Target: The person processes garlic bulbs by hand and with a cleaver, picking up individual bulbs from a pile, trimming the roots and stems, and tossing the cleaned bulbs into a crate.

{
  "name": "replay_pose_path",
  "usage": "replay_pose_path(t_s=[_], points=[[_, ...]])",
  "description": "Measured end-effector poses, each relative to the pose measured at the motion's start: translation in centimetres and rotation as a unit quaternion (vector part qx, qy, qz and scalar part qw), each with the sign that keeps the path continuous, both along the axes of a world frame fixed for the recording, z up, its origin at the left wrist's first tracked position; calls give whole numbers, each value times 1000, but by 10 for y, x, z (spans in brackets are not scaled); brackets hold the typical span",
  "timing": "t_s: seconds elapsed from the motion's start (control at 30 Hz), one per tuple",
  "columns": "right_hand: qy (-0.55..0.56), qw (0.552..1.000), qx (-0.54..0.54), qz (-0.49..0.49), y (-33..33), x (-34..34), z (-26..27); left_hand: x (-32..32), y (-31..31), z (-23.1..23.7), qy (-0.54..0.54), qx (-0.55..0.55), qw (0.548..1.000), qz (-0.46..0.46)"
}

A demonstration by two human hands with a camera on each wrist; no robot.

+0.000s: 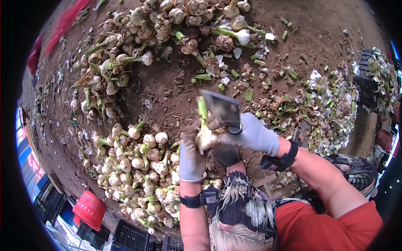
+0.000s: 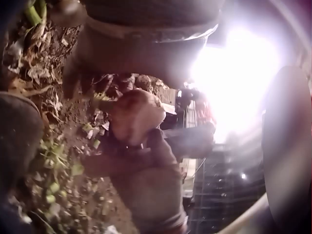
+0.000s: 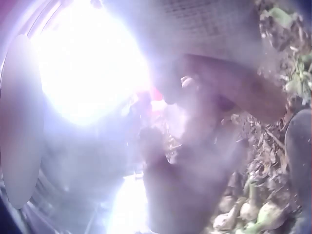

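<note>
Garlic bulb (image 1: 206, 139)'s dead centre, long green stem still on, left hand (image 1: 191, 157) gripping it, right hand (image 1: 253, 134) clutching a blade (image 1: 224, 108). Shorter-stemmed heap (image 1: 161, 167) at 8 o'clock looks done; pile (image 1: 145, 32) at 11 probably isn't.

- At eight o'clock in the head view, on the side of a red, tapered plastic bucket (image 1: 89, 210): printed in white, apparently in Chinese characters, with a larger row above and smaller lines beneath; too small and blurred to read with certainty.
- Just off the centre towards two o'clock, on a broad, dark-grey metal blade (image 1: 226, 108): marked small and brownish, not decipherable as letters or numbers.
- At six o'clock, on a black, box-shaped wrist device (image 1: 209, 195): marked small and pale, likewise illegible.
- In both wrist views: nothing readable.
</note>
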State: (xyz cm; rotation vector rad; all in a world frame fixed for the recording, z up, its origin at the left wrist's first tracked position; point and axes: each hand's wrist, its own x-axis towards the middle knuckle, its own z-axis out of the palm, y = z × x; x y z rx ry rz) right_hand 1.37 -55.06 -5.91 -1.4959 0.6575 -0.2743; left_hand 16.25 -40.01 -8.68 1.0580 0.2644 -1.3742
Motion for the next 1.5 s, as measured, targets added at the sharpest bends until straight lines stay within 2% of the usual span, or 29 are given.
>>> replay_pose_path(t_s=[0.03,0.1,0.13,0.2,0.23,0.27,0.3,0.33,0.37,0.43,0.47,0.53,0.6,0.63,0.67,0.7,0.77,0.87,0.93,1.0,1.03,1.1,1.13,1.2,1.27,1.3,1.37,1.47,1.5], points=[[57,998,-27,-5,-3,2,3,5,-3,2,-2,-3,1000,2],[115,992,-53,-11,-8,5,11,11,-10,9,-228,-27,957,-177],[160,981,-109,22,-10,6,14,12,-14,18,-227,-27,957,-177],[204,964,-162,53,-12,-4,-4,13,-20,40,-106,-5,986,-132],[247,947,-172,110,-11,-25,-37,13,-13,46,-125,29,985,-111],[286,925,-184,169,-16,-41,-54,19,3,42,-255,28,960,-116],[331,928,-141,98,-19,-54,-52,22,7,75,-206,61,975,-59],[373,923,-92,29,-18,-68,-50,31,19,100,-266,83,960,-10],[369,926,-66,-42,-20,-82,-45,47,43,117,-354,182,917,-9],[352,915,49,-191,-33,-94,-24,99,116,123,-472,440,722,-250],[317,918,1,-240,-32,-105,-42,108,130,126,-549,536,466,-441],[285,916,27,-281,-35,-99,-52,106,114,113,-589,465,535,-388],[263,922,98,-266,-37,-87,-55,83,25,96,-540,383,684,-307],[268,934,64,-228,-40,-82,-52,73,-26,85,-501,408,687,-331],[273,932,65,-228,-40,-79,-48,69,-55,42,-576,216,746,-257],[260,938,53,-224,-41,-75,-43,59,-104,22,-562,249,741,-269],[253,941,39,-222,-48,-70,-33,51,-183,-27,-604,274,678,-316],[266,931,52,-246,-58,-69,-29,39,-237,-73,-681,314,542,-378],[259,931,52,-250,-68,-63,-26,40,-237,-78,-666,303,554,-398],[233,938,70,-248,-79,-52,-24,48,-216,-71,-640,234,627,-378],[238,940,70,-235,-89,-38,-12,50,-203,-70,-590,203,670,-402],[196,941,134,-243,-100,-19,-24,36,-165,-59,-480,70,805,-343],[151,937,191,-251,-103,-12,-29,26,-152,-43,-510,67,783,-350],[94,943,225,-225,-103,-2,-42,12,-133,-25,-456,66,790,-404],[53,941,287,-169,-99,8,-38,-1,-117,-27,-426,88,818,-377],[75,949,263,-159,-91,15,-33,-11,-112,-30,-398,38,882,-251],[92,965,184,-164,-75,24,-21,-10,-103,-27,-391,33,891,-230],[167,958,209,-104,-90,16,19,-5,-96,-6,-323,22,932,-163],[182,980,39,-77,-88,9,11,-1,-95,2,-297,22,941,-160]])
